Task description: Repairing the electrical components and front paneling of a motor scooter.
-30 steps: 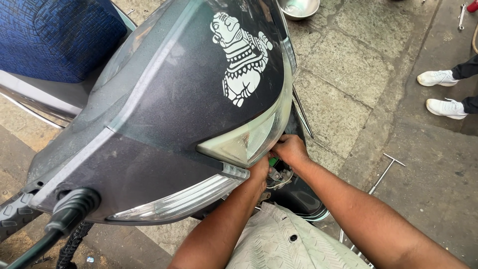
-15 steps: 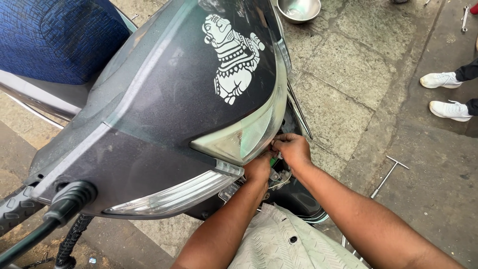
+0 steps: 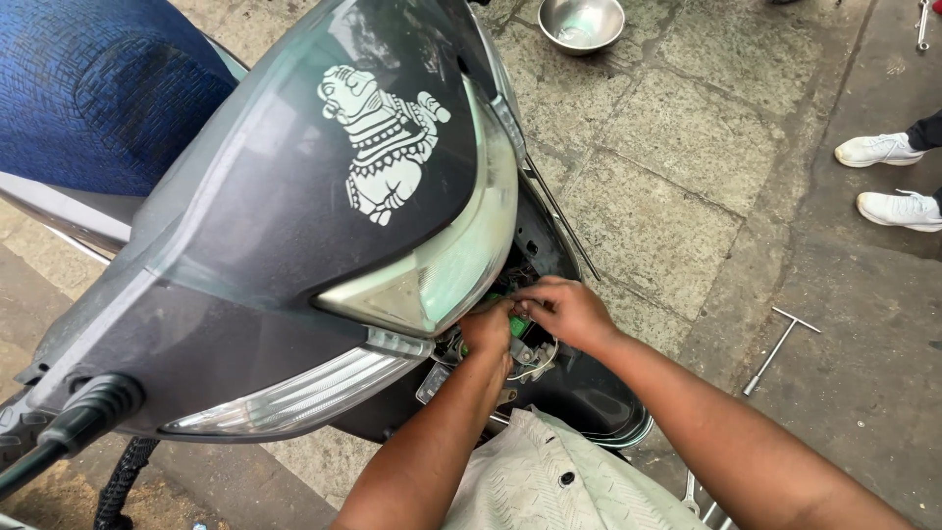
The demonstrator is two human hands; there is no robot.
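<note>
Both hands shifted deeper under scooter headlight [image 3: 442, 265]; left hand [image 3: 488, 329] and right hand [image 3: 569, 312] pinching green connector [image 3: 518, 322] to work wiring.

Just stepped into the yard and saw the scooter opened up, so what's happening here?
A person has both hands tucked under the grey scooter's headlight, in the opened front cavity. The left hand and right hand meet around a small green part among wiring and connectors; what exactly the fingers pinch is hidden. A T-handle wrench lies on the paving to the right, a steel bowl farther off, and someone in white shoes stands nearby.
</note>
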